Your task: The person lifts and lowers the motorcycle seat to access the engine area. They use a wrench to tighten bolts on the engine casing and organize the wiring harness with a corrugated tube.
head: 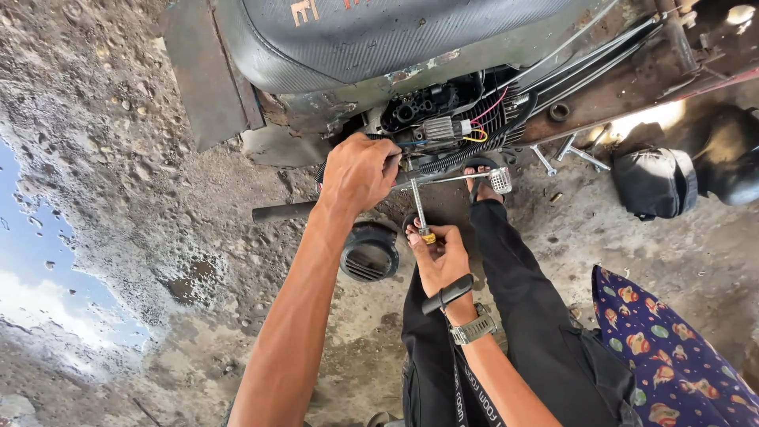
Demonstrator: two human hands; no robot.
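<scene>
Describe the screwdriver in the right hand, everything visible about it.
The screwdriver has a slim, bare metal shaft and a yellow handle, of which only a small part shows above the fist. The right hand is wrapped around the handle, thumb near the yellow collar. The shaft points up and away from the person, its tip reaching the underside of the engine, just beside the left hand, which grips parts there. Whether the tip sits in a screw cannot be told.

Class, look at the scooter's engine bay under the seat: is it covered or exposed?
Exposed. The engine bay shows bare wires and parts; a round black cover lies on the ground.
</scene>
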